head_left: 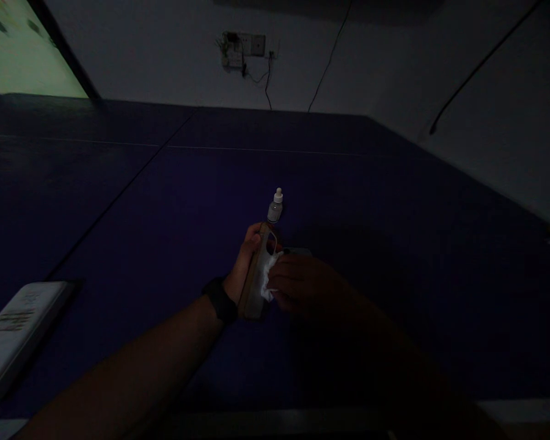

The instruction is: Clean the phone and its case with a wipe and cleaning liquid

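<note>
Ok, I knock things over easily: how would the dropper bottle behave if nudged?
The dropper bottle would probably tip if nudged near its top, since it stands taller than wide. Once down, it may roll, as its body looks round. It's likely light, looking small beside the left hand.

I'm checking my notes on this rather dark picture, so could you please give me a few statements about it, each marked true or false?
1. The left hand holds a phone case. True.
2. The right hand holds a crumpled white tissue against the phone case. True.
3. The only bottle in view lies on its side. False: the dropper bottle stands upright, beyond the hands.
4. Something dark is strapped around the right wrist. False: the dark wristband is on the left wrist.
5. A white box lies on the tabletop, at the left edge of the view. True.
</note>
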`<move>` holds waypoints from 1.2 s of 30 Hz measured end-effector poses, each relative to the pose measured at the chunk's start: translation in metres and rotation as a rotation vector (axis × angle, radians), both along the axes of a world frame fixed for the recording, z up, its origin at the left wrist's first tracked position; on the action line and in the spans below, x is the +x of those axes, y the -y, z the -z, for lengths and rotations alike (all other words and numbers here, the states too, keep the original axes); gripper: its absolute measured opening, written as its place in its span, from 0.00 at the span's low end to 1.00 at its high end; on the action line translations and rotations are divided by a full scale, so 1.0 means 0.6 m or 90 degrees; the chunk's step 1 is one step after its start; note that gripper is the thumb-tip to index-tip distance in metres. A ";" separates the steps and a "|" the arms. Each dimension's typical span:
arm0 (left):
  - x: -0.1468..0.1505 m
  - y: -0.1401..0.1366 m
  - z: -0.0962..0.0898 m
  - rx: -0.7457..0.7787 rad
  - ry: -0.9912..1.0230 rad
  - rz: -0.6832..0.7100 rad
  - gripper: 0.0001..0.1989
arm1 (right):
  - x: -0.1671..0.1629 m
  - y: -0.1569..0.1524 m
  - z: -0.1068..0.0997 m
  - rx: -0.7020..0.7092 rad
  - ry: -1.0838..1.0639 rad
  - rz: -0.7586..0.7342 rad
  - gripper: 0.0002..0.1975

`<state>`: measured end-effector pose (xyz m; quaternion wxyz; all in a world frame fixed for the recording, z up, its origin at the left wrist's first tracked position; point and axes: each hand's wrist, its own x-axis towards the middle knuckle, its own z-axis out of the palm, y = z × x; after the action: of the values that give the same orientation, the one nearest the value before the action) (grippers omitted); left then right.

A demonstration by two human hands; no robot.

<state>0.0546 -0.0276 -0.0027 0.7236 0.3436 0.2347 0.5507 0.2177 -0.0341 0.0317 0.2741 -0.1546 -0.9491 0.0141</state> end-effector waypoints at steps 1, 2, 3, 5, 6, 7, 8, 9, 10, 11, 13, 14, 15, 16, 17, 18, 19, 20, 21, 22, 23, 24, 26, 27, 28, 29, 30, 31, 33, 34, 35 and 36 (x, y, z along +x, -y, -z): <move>-0.003 0.000 0.003 -0.007 -0.014 0.029 0.22 | 0.003 -0.008 0.004 0.018 -0.021 0.038 0.09; -0.006 0.000 0.005 -0.017 -0.031 0.061 0.24 | 0.006 -0.016 0.008 0.032 -0.039 0.077 0.09; -0.009 0.000 0.007 -0.027 -0.047 0.089 0.26 | 0.009 -0.022 0.010 0.043 -0.053 0.106 0.09; -0.011 0.000 0.008 -0.032 -0.056 0.107 0.26 | 0.011 -0.026 0.011 0.039 -0.054 0.115 0.09; -0.010 0.000 0.007 -0.026 -0.045 0.089 0.25 | 0.009 -0.022 0.009 0.027 -0.038 0.098 0.08; -0.008 0.001 0.005 -0.015 -0.026 0.060 0.24 | 0.006 -0.015 0.005 0.012 -0.011 0.072 0.08; -0.006 0.001 0.001 -0.004 -0.008 0.027 0.22 | 0.001 -0.005 0.002 -0.003 0.023 0.040 0.08; -0.004 0.002 -0.003 0.005 0.006 -0.002 0.21 | -0.005 0.007 -0.002 -0.015 0.064 0.009 0.08; -0.002 0.003 -0.007 0.009 0.013 -0.023 0.20 | -0.011 0.018 -0.006 -0.013 0.104 -0.018 0.08; 0.000 0.004 -0.010 0.010 0.013 -0.034 0.19 | -0.016 0.027 -0.008 -0.007 0.136 -0.047 0.08; 0.002 0.005 -0.014 0.009 0.000 -0.037 0.18 | -0.021 0.036 -0.010 0.006 0.163 -0.079 0.09; 0.001 0.005 -0.014 0.013 -0.003 -0.042 0.18 | -0.021 0.035 -0.009 0.012 0.153 -0.077 0.09; 0.000 0.004 -0.012 0.016 -0.004 -0.037 0.19 | -0.018 0.029 -0.007 0.019 0.130 -0.058 0.09; -0.002 0.003 -0.009 0.017 -0.005 -0.019 0.20 | -0.013 0.020 -0.005 0.025 0.101 -0.022 0.09; -0.005 0.002 -0.005 0.013 -0.008 0.012 0.21 | -0.008 0.009 -0.001 0.035 0.066 0.025 0.09; -0.008 0.001 -0.001 0.007 -0.011 0.051 0.23 | -0.001 -0.003 0.002 0.041 0.034 0.075 0.09; -0.011 0.000 0.003 -0.002 -0.016 0.085 0.24 | 0.005 -0.015 0.005 0.049 0.004 0.118 0.09; -0.014 -0.001 0.006 -0.011 -0.022 0.113 0.26 | 0.010 -0.024 0.008 0.052 -0.018 0.141 0.09; -0.016 -0.001 0.008 -0.020 -0.025 0.130 0.27 | 0.014 -0.031 0.009 0.049 -0.029 0.149 0.09; -0.017 -0.001 0.008 -0.024 -0.023 0.132 0.27 | 0.016 -0.033 0.009 0.039 -0.035 0.139 0.09; -0.017 -0.001 0.007 -0.024 -0.017 0.122 0.27 | 0.017 -0.031 0.006 0.019 -0.036 0.115 0.09; -0.015 -0.001 0.005 -0.019 -0.009 0.097 0.25 | 0.016 -0.025 0.003 -0.011 -0.027 0.082 0.09; -0.010 0.000 -0.002 0.006 0.005 0.024 0.22 | 0.011 -0.004 -0.008 -0.087 0.013 0.013 0.09; -0.007 0.001 -0.005 0.019 0.005 -0.009 0.21 | 0.007 0.007 -0.013 -0.122 0.046 -0.017 0.08; -0.004 0.001 -0.008 0.027 0.000 -0.032 0.20 | 0.004 0.018 -0.018 -0.146 0.080 -0.039 0.08; -0.001 0.002 -0.010 0.031 -0.011 -0.041 0.19 | 0.001 0.026 -0.021 -0.161 0.108 -0.060 0.08; 0.000 0.002 -0.010 0.032 -0.021 -0.041 0.19 | -0.002 0.031 -0.022 -0.166 0.128 -0.073 0.07; 0.000 0.002 -0.009 0.033 -0.026 -0.040 0.19 | -0.002 0.031 -0.021 -0.160 0.133 -0.077 0.07; -0.003 0.000 -0.005 0.035 -0.026 -0.020 0.20 | -0.001 0.021 -0.012 -0.126 0.102 -0.040 0.09; -0.006 0.000 -0.001 0.032 -0.026 0.008 0.21 | 0.001 0.011 -0.006 -0.103 0.070 0.005 0.09; -0.009 -0.001 0.002 0.023 -0.030 0.046 0.23 | 0.004 0.001 0.000 -0.080 0.029 0.062 0.09; -0.013 -0.001 0.004 0.007 -0.039 0.085 0.24 | 0.007 -0.008 0.006 -0.063 -0.006 0.121 0.09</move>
<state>0.0471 -0.0267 -0.0051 0.7492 0.3791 0.2301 0.4919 0.2216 -0.0295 0.0282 0.2708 -0.2574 -0.9269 0.0352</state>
